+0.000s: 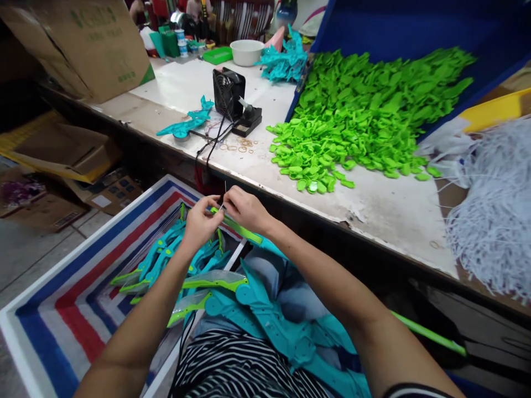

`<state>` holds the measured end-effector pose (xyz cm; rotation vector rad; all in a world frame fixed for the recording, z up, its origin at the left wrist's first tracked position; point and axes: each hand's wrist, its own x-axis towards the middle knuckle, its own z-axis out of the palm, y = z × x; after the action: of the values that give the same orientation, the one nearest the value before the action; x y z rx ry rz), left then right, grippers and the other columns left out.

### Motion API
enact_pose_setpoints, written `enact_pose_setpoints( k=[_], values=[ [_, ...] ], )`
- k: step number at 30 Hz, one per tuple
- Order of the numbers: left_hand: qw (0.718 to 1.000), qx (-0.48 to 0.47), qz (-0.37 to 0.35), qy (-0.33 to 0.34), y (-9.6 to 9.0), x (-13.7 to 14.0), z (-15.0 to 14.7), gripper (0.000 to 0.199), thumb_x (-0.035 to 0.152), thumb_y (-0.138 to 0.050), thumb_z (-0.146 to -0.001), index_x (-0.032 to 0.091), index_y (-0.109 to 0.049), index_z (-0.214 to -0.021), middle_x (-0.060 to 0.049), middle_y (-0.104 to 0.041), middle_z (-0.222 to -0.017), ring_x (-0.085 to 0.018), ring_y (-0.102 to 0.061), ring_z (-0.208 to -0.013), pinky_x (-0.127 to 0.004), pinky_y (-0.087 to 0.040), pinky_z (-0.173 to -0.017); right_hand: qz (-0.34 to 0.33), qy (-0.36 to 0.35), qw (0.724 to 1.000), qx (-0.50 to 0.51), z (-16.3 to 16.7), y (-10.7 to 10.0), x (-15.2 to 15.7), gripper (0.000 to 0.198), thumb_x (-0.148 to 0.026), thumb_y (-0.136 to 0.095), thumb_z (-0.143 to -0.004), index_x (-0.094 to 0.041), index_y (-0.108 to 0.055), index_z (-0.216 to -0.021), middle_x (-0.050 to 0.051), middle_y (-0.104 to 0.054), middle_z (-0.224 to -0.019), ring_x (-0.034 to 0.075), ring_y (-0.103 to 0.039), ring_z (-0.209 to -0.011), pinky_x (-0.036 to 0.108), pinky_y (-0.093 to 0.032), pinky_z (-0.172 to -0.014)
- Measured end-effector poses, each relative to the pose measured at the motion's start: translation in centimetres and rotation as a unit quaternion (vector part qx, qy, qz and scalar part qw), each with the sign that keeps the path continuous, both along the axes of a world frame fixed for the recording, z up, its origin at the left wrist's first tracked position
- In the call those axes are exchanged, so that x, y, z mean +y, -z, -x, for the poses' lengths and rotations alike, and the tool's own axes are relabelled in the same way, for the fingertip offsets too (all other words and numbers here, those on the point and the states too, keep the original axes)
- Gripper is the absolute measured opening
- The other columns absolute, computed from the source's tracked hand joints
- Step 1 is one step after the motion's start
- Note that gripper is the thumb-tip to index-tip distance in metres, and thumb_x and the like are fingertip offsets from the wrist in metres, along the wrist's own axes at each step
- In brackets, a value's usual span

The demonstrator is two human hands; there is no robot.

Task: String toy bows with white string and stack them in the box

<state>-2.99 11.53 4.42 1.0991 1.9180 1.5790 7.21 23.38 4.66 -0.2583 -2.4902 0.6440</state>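
In front of the table edge, my left hand (201, 222) and my right hand (245, 209) meet with pinched fingers. Between them runs a thin white string (222, 207), and a loose end of it sticks up above my right fingers. Just under the fingertips is the tip of a lime-green strip (244, 231) joined to a teal plastic part; my fingers partly hide it. Across my lap lie more teal plastic parts (269, 304) with lime-green edges and clear blades. Several similar teal and green pieces (166, 249) rest in the striped bin to the left.
Loose lime-green pieces (352, 116) spill from a tilted blue bin (398, 27) onto the white table (398, 221). A bundle of white strings (493, 204) is at right. A small black fan (229, 94), a teal part (188, 122) and a cardboard box (83, 50) stand farther back. The striped bin (74, 298) fills the lower left.
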Motion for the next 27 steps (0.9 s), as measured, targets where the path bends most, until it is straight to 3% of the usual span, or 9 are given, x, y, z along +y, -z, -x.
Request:
enact_pose_setpoints(
  k=[3, 6, 9, 11, 14, 17, 20, 24, 27],
  values=[
    [0.999, 0.020, -0.043, -0.019, 0.1, -0.5, -1.6, 0.010, 0.020, -0.057, -0.073, 0.020, -0.062, -0.081, 0.000, -0.064, -0.079, -0.012, -0.057, -0.068, -0.023, -0.044, -0.066, 0.032, 0.139, 0.988, 0.057, -0.2, -0.1, 3.5, 0.012, -0.021, -0.040, -0.088, -0.020, -0.048, -0.078, 0.003, -0.050, -0.078, 0.015, -0.046, -0.072, 0.027, -0.040, -0.069],
    [0.997, 0.046, -0.053, 0.038, -0.5, -0.8, -2.3, 0.012, 0.020, -0.056, -0.073, 0.021, -0.067, -0.073, -0.001, -0.062, -0.072, -0.015, -0.057, -0.071, -0.025, -0.044, -0.070, 0.067, 0.281, 0.944, 0.157, -0.5, -1.1, 5.9, 0.012, -0.022, -0.041, -0.088, -0.021, -0.045, -0.076, 0.002, -0.048, -0.076, 0.016, -0.047, -0.074, 0.029, -0.041, -0.072],
    [0.997, -0.036, -0.032, 0.067, -1.0, -0.2, -1.8, 0.015, 0.030, -0.060, -0.073, 0.019, -0.070, -0.069, -0.002, -0.063, -0.072, -0.016, -0.058, -0.074, -0.026, -0.043, -0.071, 0.089, 0.233, 0.948, 0.200, -0.6, -1.9, 3.4, 0.012, -0.024, -0.041, -0.090, -0.021, -0.045, -0.078, 0.003, -0.050, -0.080, 0.016, -0.050, -0.079, 0.030, -0.043, -0.075],
    [0.985, -0.164, -0.034, 0.049, -1.1, 0.8, -1.3, 0.025, 0.040, -0.063, -0.072, 0.016, -0.069, -0.070, -0.004, -0.064, -0.072, -0.017, -0.058, -0.076, -0.027, -0.044, -0.071, 0.105, 0.148, 0.965, 0.190, -0.5, -1.6, -0.2, 0.013, -0.025, -0.042, -0.090, -0.021, -0.046, -0.079, 0.004, -0.052, -0.085, 0.017, -0.052, -0.086, 0.032, -0.044, -0.080],
    [0.957, -0.284, -0.055, -0.006, -1.1, 1.9, -0.6, 0.026, 0.040, -0.070, -0.062, 0.015, -0.066, -0.069, -0.003, -0.064, -0.071, -0.016, -0.058, -0.072, -0.027, -0.044, -0.070, 0.151, 0.109, 0.966, 0.180, -0.5, 0.2, -4.8, 0.012, -0.024, -0.044, -0.088, -0.021, -0.048, -0.077, 0.008, -0.052, -0.097, 0.020, -0.051, -0.101, 0.037, -0.043, -0.091],
    [0.984, -0.159, -0.047, -0.061, -1.5, 1.6, -0.2, 0.015, 0.027, -0.072, -0.059, 0.016, -0.062, -0.062, -0.004, -0.064, -0.077, -0.015, -0.059, -0.076, -0.026, -0.044, -0.071, 0.218, 0.125, 0.951, 0.182, -0.4, 2.0, -6.1, 0.011, -0.024, -0.046, -0.087, -0.020, -0.049, -0.078, 0.009, -0.050, -0.101, 0.019, -0.051, -0.099, 0.035, -0.046, -0.086],
    [0.997, -0.012, -0.027, -0.076, -2.3, 0.7, -0.2, 0.008, 0.024, -0.066, -0.065, 0.017, -0.061, -0.064, -0.002, -0.064, -0.073, -0.014, -0.058, -0.071, -0.024, -0.044, -0.066, 0.264, 0.131, 0.935, 0.198, -0.1, 2.6, -5.8, 0.011, -0.025, -0.047, -0.086, -0.019, -0.051, -0.078, 0.008, -0.050, -0.098, 0.017, -0.052, -0.093, 0.030, -0.049, -0.076],
    [0.989, -0.143, -0.029, -0.032, -2.8, 0.2, -0.5, 0.015, 0.030, -0.063, -0.068, 0.016, -0.059, -0.072, 0.002, -0.057, -0.050, -0.010, -0.048, -0.041, -0.020, -0.035, -0.042, 0.269, 0.172, 0.917, 0.240, 0.5, 1.9, -5.5, 0.012, -0.025, -0.050, -0.086, -0.019, -0.054, -0.076, 0.006, -0.052, -0.093, 0.016, -0.053, -0.091, 0.030, -0.049, -0.080],
    [0.981, -0.194, -0.013, -0.003, -2.9, 0.3, -0.4, 0.022, 0.034, -0.068, -0.062, 0.014, -0.062, -0.069, 0.003, -0.053, -0.041, -0.007, -0.041, -0.032, -0.018, -0.025, -0.034, 0.285, 0.189, 0.899, 0.272, 1.0, 1.3, -5.6, 0.012, -0.024, -0.052, -0.085, -0.018, -0.056, -0.075, 0.005, -0.053, -0.092, 0.014, -0.054, -0.086, 0.027, -0.050, -0.072]
  ],
)
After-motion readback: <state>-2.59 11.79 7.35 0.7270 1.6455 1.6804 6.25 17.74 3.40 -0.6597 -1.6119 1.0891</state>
